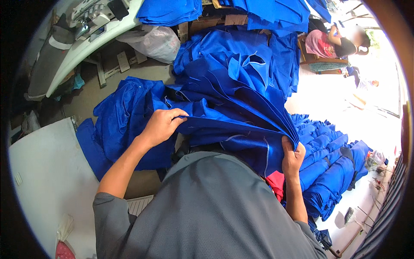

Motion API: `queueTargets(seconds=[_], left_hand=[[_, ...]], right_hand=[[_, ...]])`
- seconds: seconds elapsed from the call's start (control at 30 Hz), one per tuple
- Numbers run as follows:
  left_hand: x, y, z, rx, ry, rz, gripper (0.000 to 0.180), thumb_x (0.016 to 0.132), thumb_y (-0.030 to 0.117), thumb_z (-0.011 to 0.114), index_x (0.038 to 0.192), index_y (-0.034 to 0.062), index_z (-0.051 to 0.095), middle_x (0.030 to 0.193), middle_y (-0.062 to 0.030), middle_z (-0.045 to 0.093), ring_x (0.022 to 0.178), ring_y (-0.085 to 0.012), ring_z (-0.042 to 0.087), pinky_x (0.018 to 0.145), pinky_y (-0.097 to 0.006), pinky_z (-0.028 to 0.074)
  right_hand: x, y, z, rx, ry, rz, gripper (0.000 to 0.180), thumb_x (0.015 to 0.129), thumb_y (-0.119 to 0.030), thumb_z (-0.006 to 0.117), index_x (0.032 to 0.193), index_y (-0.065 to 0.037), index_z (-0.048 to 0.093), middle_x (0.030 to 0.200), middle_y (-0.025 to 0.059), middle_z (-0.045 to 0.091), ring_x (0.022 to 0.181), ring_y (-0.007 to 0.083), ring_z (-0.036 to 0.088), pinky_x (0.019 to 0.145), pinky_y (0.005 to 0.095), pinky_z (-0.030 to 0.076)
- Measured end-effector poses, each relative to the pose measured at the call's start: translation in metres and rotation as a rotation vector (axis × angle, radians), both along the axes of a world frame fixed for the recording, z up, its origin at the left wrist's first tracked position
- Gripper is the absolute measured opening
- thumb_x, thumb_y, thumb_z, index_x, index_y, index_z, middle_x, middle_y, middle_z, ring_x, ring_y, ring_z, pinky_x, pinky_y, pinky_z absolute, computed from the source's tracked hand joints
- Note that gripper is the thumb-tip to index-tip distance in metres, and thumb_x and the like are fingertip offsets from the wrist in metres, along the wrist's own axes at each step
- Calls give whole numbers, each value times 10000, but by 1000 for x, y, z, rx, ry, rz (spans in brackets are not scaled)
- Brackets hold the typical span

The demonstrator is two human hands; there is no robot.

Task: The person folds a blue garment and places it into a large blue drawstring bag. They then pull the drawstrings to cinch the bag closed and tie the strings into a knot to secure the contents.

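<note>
A layered stack of blue fabric pieces [246,105] fans out in front of my body, with pale overlocked seams on some edges. My left hand [163,125] pinches the near edge of the top layer between thumb and fingers. At the stack's right corner, where the layers come together, my right hand [293,155] is closed on them, thumb on top; the fingers underneath are partly hidden. More loose blue fabric [129,101] hangs in folds on the left, beyond my left forearm.
A sewing machine [97,17] stands on a pale curved table at the upper left, near a clear plastic bag [155,43]. Bundled blue fabric [330,168] lies on the floor at right. A white tabletop [47,168] is at left. Another person [330,43] sits at the far right.
</note>
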State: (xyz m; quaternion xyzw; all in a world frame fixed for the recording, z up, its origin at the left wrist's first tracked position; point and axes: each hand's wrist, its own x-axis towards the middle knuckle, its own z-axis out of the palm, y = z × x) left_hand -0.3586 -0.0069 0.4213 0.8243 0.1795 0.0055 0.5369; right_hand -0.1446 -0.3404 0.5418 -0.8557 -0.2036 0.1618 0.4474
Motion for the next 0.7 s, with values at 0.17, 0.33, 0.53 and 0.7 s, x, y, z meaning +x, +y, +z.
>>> queueTargets(seconds=[0.17,0.33,0.53,0.7], left_hand=[[7,11,9,-71,49,-15,162,926,87,673,1043,7,753,968,-174,760,889,-261,753,797,-345,567],[8,17,5,-71,36,-32,165,933,83,671,1060,8,744,988,-184,753,916,-286,747,817,-360,569],[12,20,-3,221,-103,-100,183,934,51,634,1103,42,705,1024,-181,730,952,-378,704,828,-421,566],[37,16,-47,277,-125,-153,152,949,101,629,1079,57,692,956,-173,710,906,-394,685,781,-466,552]], right_hand=[[0,1,-1,10,7,27,206,997,-113,657,821,-8,632,695,-70,490,652,50,397,562,265,311],[0,2,1,-7,-4,12,176,993,-108,656,855,1,651,706,-66,515,659,53,415,575,265,333],[-4,4,3,-27,20,38,138,976,-78,650,862,-1,660,666,-54,506,637,62,434,553,285,356],[-11,12,12,-36,36,171,130,967,-50,643,851,8,655,640,-19,495,614,63,432,532,285,373]])
